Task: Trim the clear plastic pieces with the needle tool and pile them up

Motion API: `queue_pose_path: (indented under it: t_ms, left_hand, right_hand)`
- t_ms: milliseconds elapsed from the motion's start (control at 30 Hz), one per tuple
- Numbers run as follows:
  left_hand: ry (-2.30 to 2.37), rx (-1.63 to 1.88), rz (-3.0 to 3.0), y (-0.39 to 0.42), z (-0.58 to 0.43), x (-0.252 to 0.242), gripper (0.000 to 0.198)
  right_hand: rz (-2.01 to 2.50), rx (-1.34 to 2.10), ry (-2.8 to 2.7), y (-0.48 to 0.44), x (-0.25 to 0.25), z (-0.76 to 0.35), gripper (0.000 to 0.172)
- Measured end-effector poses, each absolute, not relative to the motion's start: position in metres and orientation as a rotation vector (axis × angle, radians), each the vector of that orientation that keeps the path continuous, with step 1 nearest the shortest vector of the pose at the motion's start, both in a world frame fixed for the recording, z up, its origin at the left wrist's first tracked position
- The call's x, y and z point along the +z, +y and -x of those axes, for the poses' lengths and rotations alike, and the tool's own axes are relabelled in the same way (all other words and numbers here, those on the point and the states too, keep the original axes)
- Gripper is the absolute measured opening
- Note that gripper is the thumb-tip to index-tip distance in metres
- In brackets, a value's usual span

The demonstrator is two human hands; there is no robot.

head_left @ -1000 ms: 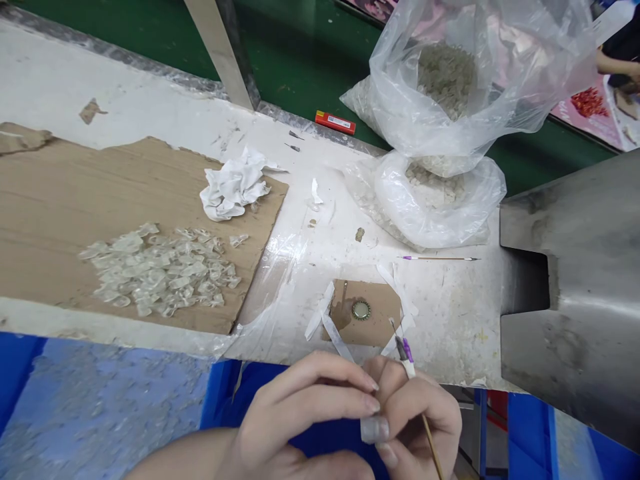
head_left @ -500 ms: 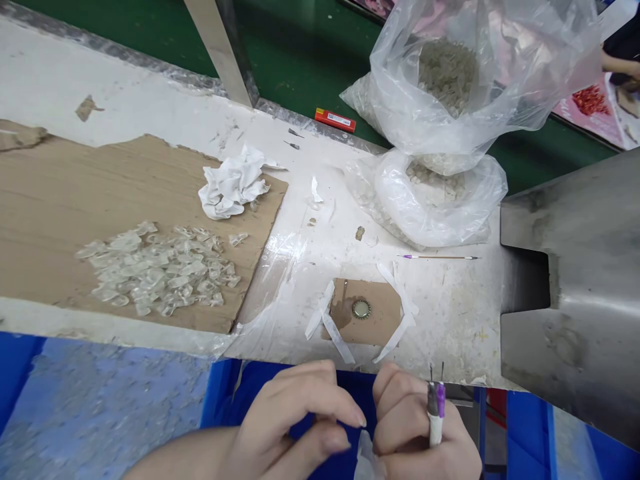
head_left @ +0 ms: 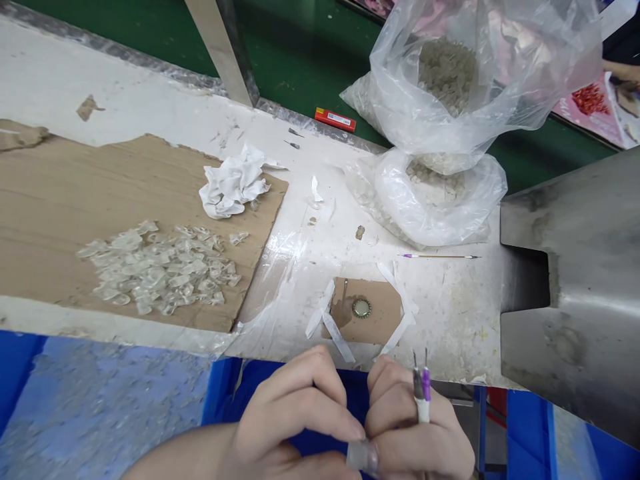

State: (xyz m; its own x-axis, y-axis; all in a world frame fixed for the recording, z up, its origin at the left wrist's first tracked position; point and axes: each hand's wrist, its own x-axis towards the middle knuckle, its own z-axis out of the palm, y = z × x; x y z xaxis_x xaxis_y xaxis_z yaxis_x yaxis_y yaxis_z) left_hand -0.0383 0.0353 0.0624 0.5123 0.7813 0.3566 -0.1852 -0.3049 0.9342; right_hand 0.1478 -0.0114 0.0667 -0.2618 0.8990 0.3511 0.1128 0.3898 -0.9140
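My left hand and my right hand meet at the table's near edge. Between their fingertips sits a small translucent piece, pinched mainly by my left fingers. My right hand also grips a thin stick tool with a purple sleeve and fine metal points facing away from me. Ahead of my hands, a ribbed metal bottle cap lies on a taped cardboard square. A heap of similar translucent pieces rests on a larger cardboard sheet.
A crumpled white cloth lies on the cardboard sheet. Plastic bags of pale pieces stand at the back. A second stick tool lies on the white table. A metal hood juts in at right, above a blue crate. Another person's forearm shows top right.
My hands have come closer together, with the translucent piece now between their fingertips. The stick tool has shifted left and stands more upright in my right hand than half a second ago.
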Motion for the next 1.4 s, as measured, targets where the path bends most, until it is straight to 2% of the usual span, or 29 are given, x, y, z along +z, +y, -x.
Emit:
queue_pose_path:
  t_ms: [100,233,767,1033,1133,1233,1333,1400]
  left_hand:
    - [0.594,1.075,-1.605,0.036,0.037,0.062,0.023]
    - [0.635,1.089,-1.597,0.036,0.035,0.063,0.026]
    - [0.615,1.032,-1.588,0.036,0.043,0.065,0.017]
    - [0.707,1.147,-1.688,0.037,0.036,0.063,0.025]
    - [1.02,1.203,-1.884,0.05,0.054,0.052,0.024]
    - [1.637,1.176,-2.053,0.076,0.09,0.035,0.017]
    - [1.935,1.157,-2.036,0.105,0.126,0.02,0.015]
    - [2.043,1.148,-2.017,0.118,0.14,0.017,0.018]
  right_hand:
    - [0.807,0.977,-1.535,-0.007,0.062,-0.136,0.014]
    - [0.844,1.146,-1.392,-0.007,0.061,-0.13,0.006]
    - [0.891,1.155,-1.295,-0.009,0.065,-0.121,0.011]
    - [0.911,1.139,-1.317,-0.014,0.057,-0.13,0.008]
    - [0.972,1.097,-1.234,-0.017,0.049,-0.144,0.017]
    - [0.947,1.162,-1.142,-0.017,0.038,-0.159,0.036]
    - [0.974,1.28,-1.028,-0.016,0.027,-0.168,0.049]
    - [1.023,1.25,-0.968,-0.017,0.019,-0.169,0.051]
